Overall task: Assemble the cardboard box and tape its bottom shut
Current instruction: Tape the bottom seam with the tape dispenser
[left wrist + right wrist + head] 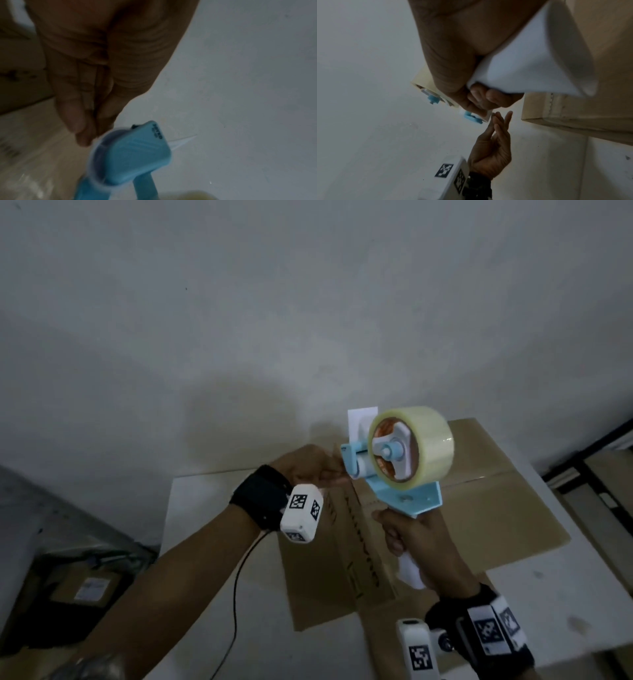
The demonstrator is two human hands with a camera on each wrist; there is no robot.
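A flat brown cardboard box point(496, 508) lies on the white table point(198, 529), printed side up. Above it my right hand point(411, 535) grips the white handle point(522, 60) of a blue tape dispenser point(400, 491), which carries a roll of clear tape point(424, 440). My left hand point(315, 470) reaches to the dispenser's front roller. In the left wrist view its thumb and fingertips point(85, 135) are pressed together right at the blue nose point(133, 155), as if pinching the tape end; the clear tape itself is too faint to see. The right wrist view shows the left hand point(493, 148) below the dispenser.
A grey wall stands close behind the table. On the floor at lower left sits a labelled carton point(85, 587). A black shelf frame point(582, 467) stands at the right. A black cable point(236, 594) hangs from my left wrist over the table.
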